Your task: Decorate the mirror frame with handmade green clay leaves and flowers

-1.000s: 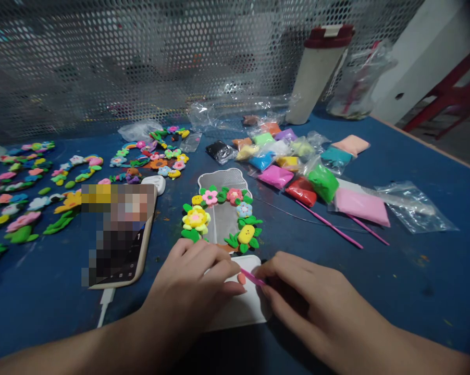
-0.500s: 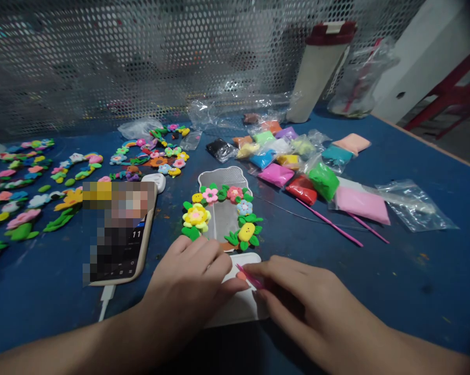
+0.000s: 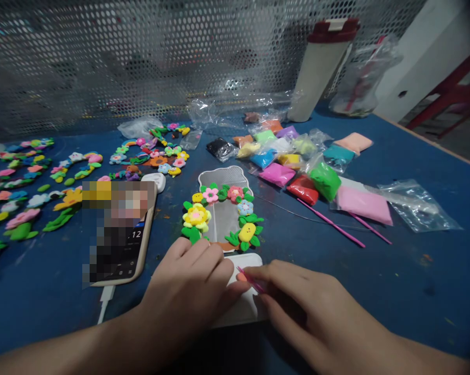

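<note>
My right hand (image 3: 301, 302) is closed on a thin pink tool (image 3: 252, 282), whose tip meets a small orange clay piece (image 3: 242, 277) over a white pad (image 3: 248, 307). My left hand (image 3: 198, 281) is curled over the pad's left side, its thumb at the orange piece; whether it grips the piece I cannot make out. Just beyond lies a mirror (image 3: 224, 221) ringed with clay flowers and green leaves, including a yellow flower (image 3: 196, 217) on its left and a yellow piece with a face (image 3: 247, 232) at lower right.
A phone (image 3: 141, 245) with a cable lies left, near many clay decorations (image 3: 73, 198). Bagged clay packets (image 3: 324, 179), pink sticks (image 3: 332, 224) and a clear bag (image 3: 418, 205) lie right. A tumbler (image 3: 317, 73) stands behind, by a perforated metal screen (image 3: 141, 57).
The pink tool's tip and my right hand have shifted very slightly against the orange piece. My left hand stays nearly in place.
</note>
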Motion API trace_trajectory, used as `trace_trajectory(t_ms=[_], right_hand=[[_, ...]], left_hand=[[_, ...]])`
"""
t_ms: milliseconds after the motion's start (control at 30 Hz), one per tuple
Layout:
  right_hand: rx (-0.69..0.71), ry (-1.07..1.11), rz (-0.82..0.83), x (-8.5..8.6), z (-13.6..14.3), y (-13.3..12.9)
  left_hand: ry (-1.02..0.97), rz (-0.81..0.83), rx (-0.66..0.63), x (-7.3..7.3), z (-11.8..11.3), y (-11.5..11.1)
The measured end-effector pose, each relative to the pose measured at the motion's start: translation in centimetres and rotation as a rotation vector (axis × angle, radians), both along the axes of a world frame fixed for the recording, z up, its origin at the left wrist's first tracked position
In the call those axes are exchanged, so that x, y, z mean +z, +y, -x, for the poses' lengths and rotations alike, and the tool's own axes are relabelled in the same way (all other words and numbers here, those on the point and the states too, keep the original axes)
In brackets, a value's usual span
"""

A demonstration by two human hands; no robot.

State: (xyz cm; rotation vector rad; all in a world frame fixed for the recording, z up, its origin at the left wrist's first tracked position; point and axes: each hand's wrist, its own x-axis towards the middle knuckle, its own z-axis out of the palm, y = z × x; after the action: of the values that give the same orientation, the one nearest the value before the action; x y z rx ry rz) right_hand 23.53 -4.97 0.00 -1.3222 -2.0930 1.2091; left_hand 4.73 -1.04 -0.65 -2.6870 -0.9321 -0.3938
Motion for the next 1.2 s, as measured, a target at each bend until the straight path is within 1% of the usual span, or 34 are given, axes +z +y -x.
trace_trajectory(t_ms=[100, 167, 267, 467, 600, 700, 800, 933, 1000, 1067, 1200], right_hand=[[-0.011, 0.017, 0.015, 0.2, 0.0, 0.1], [-0.034, 0.026, 0.009, 0.3, 0.0, 0.1], [-0.06, 0.039, -0.015, 0.3, -0.1, 0.1], [-0.097, 0.009, -0.013, 0.2, -0.4, 0.1], [-0.115, 0.004, -0.015, 0.2, -0.4, 0.1], [-0.117, -0.005, -0.004, 0.2, -0.3, 0.2], [-0.098, 0.032, -0.019, 0.2, -0.4, 0.3], [-0.094, 0.042, -0.051, 0.5, -0.5, 0.5], [-0.089, 0.074, -0.019, 0.8, -0.5, 0.6], [-0.078, 0.141, 0.047, 1.0, -0.4, 0.7], [-0.097, 0.297, 0.307, 0.9, 0.0, 0.7]], left_hand=[[0.026, 0.002, -0.027, 0.0, 0.0, 0.0], [0.011, 0.015, -0.021, 0.1, 0.0, -0.1], [-0.063, 0.058, -0.002, 0.1, 0.0, -0.2], [-0.185, 0.168, -0.071, -0.2, 0.5, -0.1], [-0.27, 0.234, -0.058, -0.4, 0.6, -0.1], [-0.276, 0.252, -0.032, -0.5, 0.5, -0.1], [-0.291, 0.231, -0.055, -0.5, 0.4, -0.1], [-0.307, 0.231, -0.087, 0.1, 0.5, -0.3], [-0.321, 0.241, -0.106, 0.4, 0.7, -0.6], [-0.344, 0.216, -0.152, 0.8, 0.8, -0.8], [-0.321, 0.141, -0.227, 1.7, 1.3, -1.0]])
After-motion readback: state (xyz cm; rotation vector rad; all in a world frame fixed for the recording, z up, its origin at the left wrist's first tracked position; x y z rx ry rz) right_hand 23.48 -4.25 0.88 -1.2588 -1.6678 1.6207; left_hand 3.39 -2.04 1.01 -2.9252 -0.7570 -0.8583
